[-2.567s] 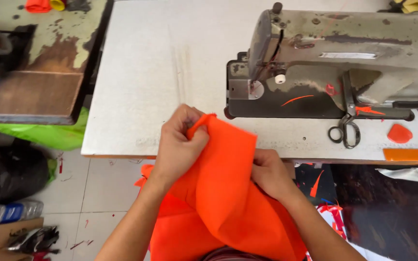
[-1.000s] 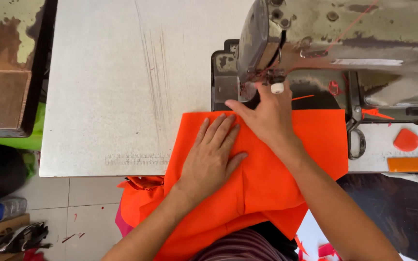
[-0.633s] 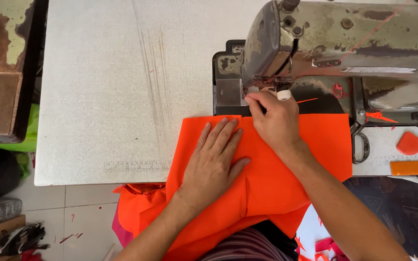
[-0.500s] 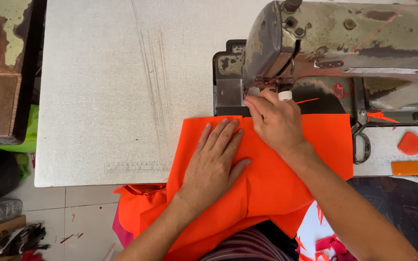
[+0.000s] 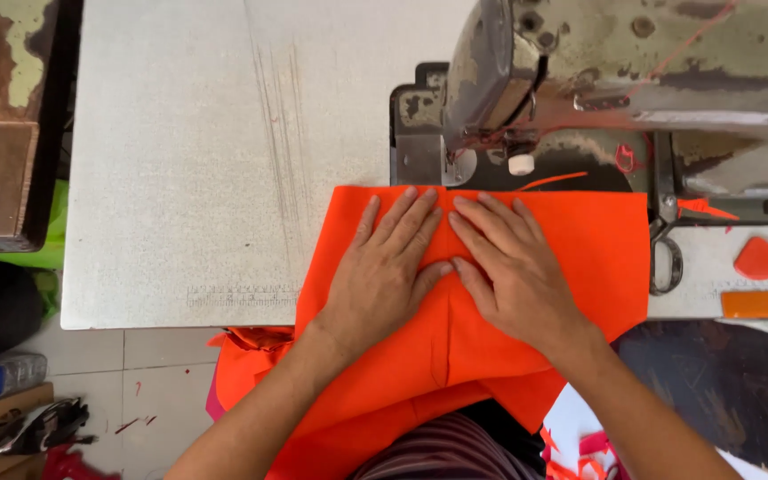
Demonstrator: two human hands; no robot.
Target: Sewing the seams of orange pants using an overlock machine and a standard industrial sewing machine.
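The left hand (image 5: 384, 271) and right hand (image 5: 513, 267) lay flat and spread, side by side on the orange cloth (image 5: 597, 258), apparently to keep it smooth. Its far edge sat just before the sewing machine (image 5: 597, 80). Scissors (image 5: 666, 244) lay right of the cloth; the desk (image 5: 188, 160) stretched bare to its left.

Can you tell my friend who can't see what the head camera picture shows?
Two hands, left hand and right hand, press flat on orange fabric before an old sewing machine on a white table. Scissors lie at the right.
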